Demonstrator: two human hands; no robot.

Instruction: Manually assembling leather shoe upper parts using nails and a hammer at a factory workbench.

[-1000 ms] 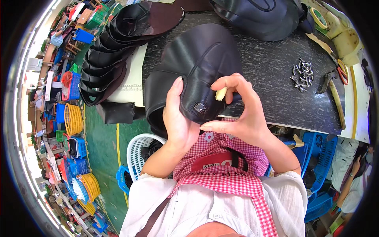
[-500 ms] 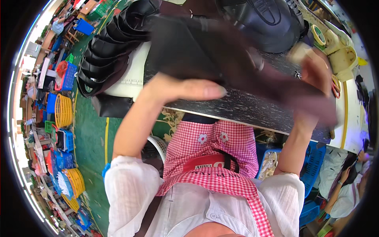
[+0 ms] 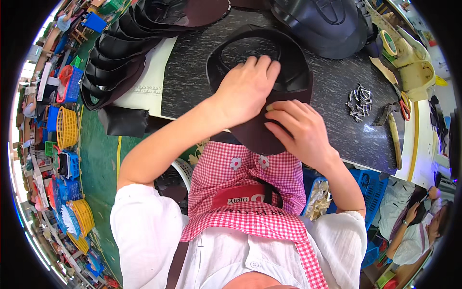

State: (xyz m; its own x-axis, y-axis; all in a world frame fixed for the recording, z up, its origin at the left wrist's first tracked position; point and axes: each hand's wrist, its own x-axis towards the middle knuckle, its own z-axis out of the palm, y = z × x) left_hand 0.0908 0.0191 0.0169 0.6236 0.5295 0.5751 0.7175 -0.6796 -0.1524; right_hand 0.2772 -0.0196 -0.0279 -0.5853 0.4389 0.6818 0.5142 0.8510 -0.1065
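In the head view, a black ring-shaped piece with a dark flap (image 3: 269, 103) lies on the speckled dark tabletop (image 3: 192, 72), its flap hanging over the near edge at about 6 o'clock. The left hand (image 3: 245, 89) lies flat on top of the piece, fingers (image 3: 262, 65) curled over the ring's inner edge and pressing it down rather than clenched round it. The right hand (image 3: 298, 130), just at 4 o'clock of the left, pinches the flap where it meets the ring, fingertips touching the material. A heap of small metal tacks (image 3: 360, 98) sits at 3 o'clock, well apart, with a hammer (image 3: 391, 130) beyond it. Stacked black pieces (image 3: 113, 58) fill the 10 o'clock side, and a large black moulded shape (image 3: 322, 24) lies at 12 o'clock. The flap could slip out of line if the left hand's pressure eases, since much of it hangs unsupported off the edge. The join under both hands is hidden, the right thumb cannot be seen, and the far stack is cut by the rim.
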